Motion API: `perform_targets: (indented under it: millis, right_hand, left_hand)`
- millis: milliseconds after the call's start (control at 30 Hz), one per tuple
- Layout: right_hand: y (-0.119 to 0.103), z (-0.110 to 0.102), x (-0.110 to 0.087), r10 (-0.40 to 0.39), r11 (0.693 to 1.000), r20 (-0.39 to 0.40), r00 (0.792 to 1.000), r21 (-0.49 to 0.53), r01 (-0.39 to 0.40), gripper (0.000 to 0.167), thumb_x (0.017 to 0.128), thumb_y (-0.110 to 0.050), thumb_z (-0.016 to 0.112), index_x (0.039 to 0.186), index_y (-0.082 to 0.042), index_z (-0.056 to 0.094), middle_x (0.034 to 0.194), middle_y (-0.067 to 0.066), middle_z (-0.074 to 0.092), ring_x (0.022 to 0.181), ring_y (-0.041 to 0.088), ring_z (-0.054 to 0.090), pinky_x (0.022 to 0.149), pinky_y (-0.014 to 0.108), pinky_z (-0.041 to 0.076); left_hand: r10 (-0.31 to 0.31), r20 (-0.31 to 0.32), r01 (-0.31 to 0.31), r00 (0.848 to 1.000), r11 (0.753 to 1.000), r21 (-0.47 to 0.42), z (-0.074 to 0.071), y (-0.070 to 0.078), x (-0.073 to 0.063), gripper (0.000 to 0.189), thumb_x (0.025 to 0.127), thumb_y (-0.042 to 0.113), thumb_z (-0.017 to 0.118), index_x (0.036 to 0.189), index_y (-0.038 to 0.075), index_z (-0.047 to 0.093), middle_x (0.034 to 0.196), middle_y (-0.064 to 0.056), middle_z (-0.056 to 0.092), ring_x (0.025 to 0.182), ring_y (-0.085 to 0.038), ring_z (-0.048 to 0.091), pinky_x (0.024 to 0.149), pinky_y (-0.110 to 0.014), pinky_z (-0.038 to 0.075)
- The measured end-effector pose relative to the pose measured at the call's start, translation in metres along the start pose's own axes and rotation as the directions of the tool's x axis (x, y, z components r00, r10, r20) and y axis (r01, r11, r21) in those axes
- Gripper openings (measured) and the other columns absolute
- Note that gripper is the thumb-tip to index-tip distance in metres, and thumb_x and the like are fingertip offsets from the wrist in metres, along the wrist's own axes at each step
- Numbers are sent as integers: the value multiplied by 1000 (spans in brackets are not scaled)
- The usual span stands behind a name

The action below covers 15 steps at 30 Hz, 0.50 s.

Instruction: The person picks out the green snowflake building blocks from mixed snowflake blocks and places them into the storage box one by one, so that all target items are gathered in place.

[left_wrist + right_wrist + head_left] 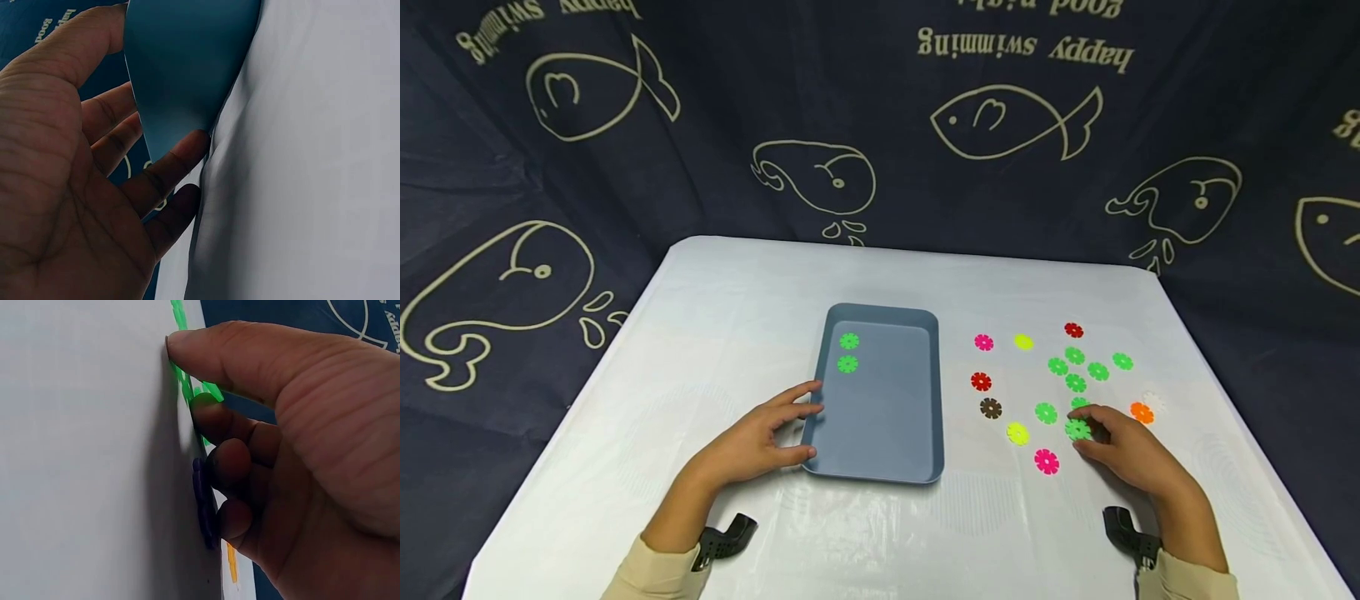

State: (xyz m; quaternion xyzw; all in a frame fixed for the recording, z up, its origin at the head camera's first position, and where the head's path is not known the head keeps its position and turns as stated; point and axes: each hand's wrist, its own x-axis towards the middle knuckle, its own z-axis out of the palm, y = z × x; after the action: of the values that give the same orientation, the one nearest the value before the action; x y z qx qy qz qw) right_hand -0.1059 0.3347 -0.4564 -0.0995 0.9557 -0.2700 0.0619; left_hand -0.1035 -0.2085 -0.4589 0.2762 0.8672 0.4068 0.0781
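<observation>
A blue-grey tray [887, 433] lies on the table with two green notched plastic discs [847, 364] in its upper left. At its left edge, my left hand [767, 437] touches the rim with spread fingers; the left wrist view shows the fingertips against the tray wall [181, 62]. Right of the tray, my right hand [1131, 450] has thumb and index finger at opposite edges of a green notched disc [1077, 429], pinching it close to the table. Another green disc [1080, 403] is partly covered by the index finger. A dark blue disc [204, 503] stands out below the fingers in the right wrist view.
Several more green discs [1076, 382] lie beyond my right hand. Around them are pink [1047, 462], yellow [1018, 433], red [981, 382], brown [991, 407], orange [1142, 412] and white [1155, 402] discs. A dark curtain [880, 108] hangs behind the white-covered table [737, 283].
</observation>
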Motion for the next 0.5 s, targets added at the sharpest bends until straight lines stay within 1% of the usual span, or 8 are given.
perform_targets:
  millis: [100,200,367,500]
  right_hand:
    - [1,0,0,-2,1000,-6,1000,-6,2,38,85,-14,80,119,-8,66,110,8,61,95,23,50,79,28,45]
    - [1,0,0,-3,1000,-14,1000,-7,3,37,84,-15,80,119,-9,66,111,8,61,95,23,51,80,29,46]
    - [-1,-1,1,-14,1000,-20,1000,-4,13,38,84,-16,81,118,-9,67,104,6,59,93,23,50,78,30,46]
    - [-1,-2,1,-33,999,-28,999,-4,32,37,83,-14,81,117,-9,67,100,4,57,91,21,48,75,29,44]
  left_hand:
    - [12,-4,-12,1000,1000,5,0,0,0,61,87,39,78,137,8,60,159,5,32,142,-26,35,106,-52,39]
    - [14,-2,-14,1000,1000,-2,0,0,-1,61,87,38,78,137,8,60,159,4,32,142,-26,35,105,-52,40]
    - [-5,7,5,1000,1000,-14,0,0,-1,62,86,39,78,138,9,60,159,8,31,143,-22,33,107,-50,39]
    - [-14,11,14,1000,1000,-18,0,0,0,62,87,40,78,138,10,60,159,9,31,143,-21,33,107,-50,39]
